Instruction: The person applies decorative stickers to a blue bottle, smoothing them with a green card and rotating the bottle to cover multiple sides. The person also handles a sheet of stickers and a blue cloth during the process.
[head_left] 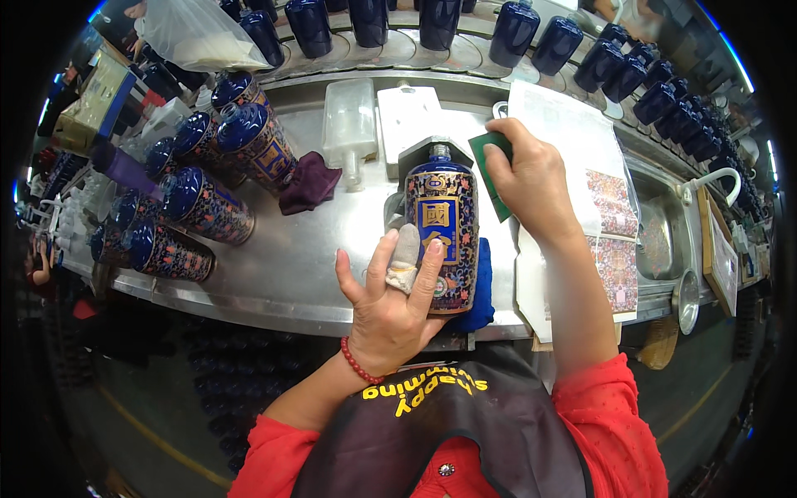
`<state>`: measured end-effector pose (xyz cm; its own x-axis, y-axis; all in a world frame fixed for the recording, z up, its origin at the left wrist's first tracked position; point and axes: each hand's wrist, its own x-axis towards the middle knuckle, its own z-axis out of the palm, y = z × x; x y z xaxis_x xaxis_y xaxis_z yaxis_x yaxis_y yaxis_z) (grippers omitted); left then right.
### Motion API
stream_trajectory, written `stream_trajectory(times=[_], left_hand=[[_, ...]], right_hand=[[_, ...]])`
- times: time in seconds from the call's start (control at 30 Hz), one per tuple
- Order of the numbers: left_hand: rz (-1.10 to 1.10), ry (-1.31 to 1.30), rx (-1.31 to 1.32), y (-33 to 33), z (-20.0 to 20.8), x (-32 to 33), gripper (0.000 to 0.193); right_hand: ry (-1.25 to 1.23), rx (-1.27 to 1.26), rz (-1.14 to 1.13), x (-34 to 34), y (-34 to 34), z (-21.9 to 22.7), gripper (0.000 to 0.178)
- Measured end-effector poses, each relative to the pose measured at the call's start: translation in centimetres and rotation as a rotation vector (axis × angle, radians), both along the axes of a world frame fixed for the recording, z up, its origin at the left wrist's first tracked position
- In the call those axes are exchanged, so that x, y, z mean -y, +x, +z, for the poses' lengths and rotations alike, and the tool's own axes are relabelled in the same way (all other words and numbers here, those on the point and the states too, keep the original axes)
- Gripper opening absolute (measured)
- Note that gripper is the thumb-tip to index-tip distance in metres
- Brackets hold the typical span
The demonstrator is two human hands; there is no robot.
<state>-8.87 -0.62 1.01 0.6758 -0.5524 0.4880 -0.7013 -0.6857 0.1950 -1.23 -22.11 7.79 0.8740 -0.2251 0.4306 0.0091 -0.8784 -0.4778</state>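
A blue bottle (447,224) with a flowered, gold-edged wrap lies face up in front of me, its neck pointing away, in a grey cradle (423,149). My left hand (390,307) holds it near its base; the index finger presses its front and the others spread to its left side. One finger wears a pale cloth finger cover (405,253). Just right of the bottle's shoulder, my right hand (527,170) pinches a flat green scraper card (488,173), apart from the bottle. A blue cloth (480,290) is tucked beside the bottle's lower right.
Several wrapped bottles (206,203) and a dark purple cloth (309,184) are at left. Beyond lie a clear bottle-shaped piece (349,124) and a white box (408,112). Printed wrap sheets (613,274) and a steel sink (664,224) are at right; plain blue bottles (440,23) line a conveyor behind.
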Motion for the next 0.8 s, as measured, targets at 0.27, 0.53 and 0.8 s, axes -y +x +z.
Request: stream_trajectory(times=[0.27,0.53,0.8], left_hand=[[-0.023,-0.031,0.017,0.4,-0.9,-0.1,0.089],[-0.047,-0.065,-0.047,0.7,-2.5,-0.9,0.100],[-0.065,-0.124,-0.131,0.4,-2.2,-0.9,0.112]], right_hand=[[0.599,0.049,0.079,0.0,-1.1,-3.2,0.025],[0.730,0.050,-0.007,0.8,-1.7,-4.4,0.025],[0.755,0.098,0.050,0.8,-2.9,-4.8,0.025]])
